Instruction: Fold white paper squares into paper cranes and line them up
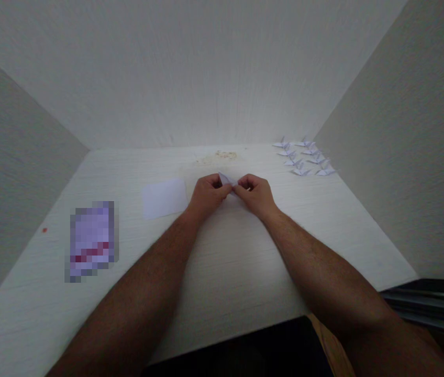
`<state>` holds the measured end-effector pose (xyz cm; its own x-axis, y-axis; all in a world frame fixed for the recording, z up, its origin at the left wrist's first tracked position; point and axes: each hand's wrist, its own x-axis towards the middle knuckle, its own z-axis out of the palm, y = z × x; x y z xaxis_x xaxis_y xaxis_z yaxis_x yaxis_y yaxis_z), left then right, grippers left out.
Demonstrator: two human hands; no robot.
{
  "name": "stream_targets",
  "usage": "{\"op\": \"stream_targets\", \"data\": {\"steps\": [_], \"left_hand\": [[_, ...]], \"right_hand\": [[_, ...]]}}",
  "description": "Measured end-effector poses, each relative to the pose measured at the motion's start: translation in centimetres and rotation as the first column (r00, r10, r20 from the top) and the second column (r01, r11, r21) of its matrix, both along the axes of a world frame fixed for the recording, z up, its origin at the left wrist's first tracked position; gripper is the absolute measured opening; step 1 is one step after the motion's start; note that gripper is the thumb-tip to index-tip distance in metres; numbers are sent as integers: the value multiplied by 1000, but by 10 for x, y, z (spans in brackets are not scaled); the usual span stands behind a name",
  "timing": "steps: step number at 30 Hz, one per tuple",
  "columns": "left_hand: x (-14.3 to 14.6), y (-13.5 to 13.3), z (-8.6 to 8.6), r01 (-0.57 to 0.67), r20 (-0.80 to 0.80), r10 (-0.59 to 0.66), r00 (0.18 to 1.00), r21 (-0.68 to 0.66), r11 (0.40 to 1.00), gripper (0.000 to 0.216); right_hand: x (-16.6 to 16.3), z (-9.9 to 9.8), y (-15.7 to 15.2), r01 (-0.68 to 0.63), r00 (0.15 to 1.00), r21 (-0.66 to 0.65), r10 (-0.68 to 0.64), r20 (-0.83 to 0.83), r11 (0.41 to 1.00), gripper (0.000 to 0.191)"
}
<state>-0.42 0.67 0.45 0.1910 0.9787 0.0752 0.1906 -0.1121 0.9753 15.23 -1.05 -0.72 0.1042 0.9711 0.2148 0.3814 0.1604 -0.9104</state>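
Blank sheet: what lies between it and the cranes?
In the head view, the left hand and right hand, together pinching a small folded paper.

The small folded paper [228, 180] is white with a faint lilac cast, and so is the flat paper sheet [164, 197]. The paper cranes [304, 157] share that pale lilac-white (their undersides read a touch darker). The table [225, 262] is white, streaked with a fine grain pattern. A yellowish-brown stain [222, 155] marks its far side, and a tiny red spot [44, 230] its left. The blurred packet [91, 241] is lilac with a dark red band. The walls [206, 68] are off-white to grey, finely textured.
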Motion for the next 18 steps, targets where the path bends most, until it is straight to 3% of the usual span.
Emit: {"op": "stream_targets", "data": {"steps": [18], "left_hand": [[0,-2,4,-7,1,7,1000,-12,1000,19]], "right_hand": [[0,-1,-1,-42,997,0,42,-59,999,21]]}}
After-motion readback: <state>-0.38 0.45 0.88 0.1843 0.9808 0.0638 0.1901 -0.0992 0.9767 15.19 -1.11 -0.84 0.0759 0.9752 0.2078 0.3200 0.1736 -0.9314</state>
